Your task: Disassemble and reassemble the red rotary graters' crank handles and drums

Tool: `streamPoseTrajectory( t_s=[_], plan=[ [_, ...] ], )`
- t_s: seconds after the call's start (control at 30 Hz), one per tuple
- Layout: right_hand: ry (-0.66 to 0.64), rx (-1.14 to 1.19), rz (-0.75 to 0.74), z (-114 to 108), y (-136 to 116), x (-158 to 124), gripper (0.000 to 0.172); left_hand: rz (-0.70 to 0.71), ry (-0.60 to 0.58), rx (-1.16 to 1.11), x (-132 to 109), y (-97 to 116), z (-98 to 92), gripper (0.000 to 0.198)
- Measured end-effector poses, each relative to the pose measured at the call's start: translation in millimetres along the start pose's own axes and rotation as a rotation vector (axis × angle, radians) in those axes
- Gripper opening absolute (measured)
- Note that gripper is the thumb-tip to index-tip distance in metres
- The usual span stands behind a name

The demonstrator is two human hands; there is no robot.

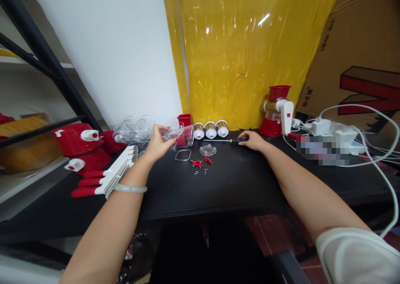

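On the left, my left hand [160,142] grips a clear plastic housing [187,139] between thumb and fingers. A red part [180,139] shows through or behind that housing; which one I cannot tell. A clear frame-like ring [183,154] lies just below it. Across the table, my right hand [252,141] has its fingers closed around the black handle of a screwdriver [236,140], whose thin shaft points left. Between the hands lie a round clear disc [208,150], several small red pieces [197,163] and a few screws [205,171].
Behind stand three metal-mesh drums with white ends [210,130]. An assembled red rotary grater [275,115] stands at right, beside white cables and chargers [321,126]. At left are red bases [81,144], white crank handles with red grips [109,173] and clear housings [133,129].
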State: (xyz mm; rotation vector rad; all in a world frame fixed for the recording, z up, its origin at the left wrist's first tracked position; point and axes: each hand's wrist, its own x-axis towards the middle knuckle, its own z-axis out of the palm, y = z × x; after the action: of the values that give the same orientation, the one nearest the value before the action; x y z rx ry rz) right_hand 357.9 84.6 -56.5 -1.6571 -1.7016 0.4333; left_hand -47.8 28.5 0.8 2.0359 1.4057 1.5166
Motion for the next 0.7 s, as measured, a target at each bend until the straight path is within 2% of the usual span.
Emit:
streamPoseTrajectory(
  t_s=[0.07,0.17,0.33,0.43,0.5,0.57,0.63,0.7],
  plan=[
    [-0.013,-0.041,-0.008,1.1,1.8,0.9,0.030,0.001,-0.038,-0.006,0.0,0.6,-2.9,0.051],
    [-0.019,-0.093,-0.009,1.8,1.5,0.9,0.029,-0.026,-0.022,0.051,-1.8,5.4,-5.5,0.056],
    [-0.027,-0.202,0.042,1.9,-5.5,-2.9,0.027,-0.089,-0.040,0.065,-3.8,14.8,-9.8,0.085],
    [-0.047,-0.252,0.036,1.8,-11.3,-6.2,0.030,-0.076,-0.026,0.128,-3.9,22.4,-15.5,0.088],
    [-0.036,-0.270,0.017,1.7,-16.1,-8.7,0.031,-0.071,0.054,0.203,-2.5,27.6,-23.8,0.082],
    [-0.012,-0.273,0.001,2.1,-21.9,-11.4,0.030,-0.098,0.214,0.280,1.9,32.1,-36.8,0.080],
    [-0.001,-0.268,-0.017,3.2,-28.2,-14.4,0.029,-0.156,0.423,0.367,10.2,35.5,-52.2,0.080],
    [-0.009,-0.273,-0.036,4.7,-33.8,-17.4,0.028,-0.193,0.521,0.454,22.0,38.0,-65.4,0.085]
  ],
)
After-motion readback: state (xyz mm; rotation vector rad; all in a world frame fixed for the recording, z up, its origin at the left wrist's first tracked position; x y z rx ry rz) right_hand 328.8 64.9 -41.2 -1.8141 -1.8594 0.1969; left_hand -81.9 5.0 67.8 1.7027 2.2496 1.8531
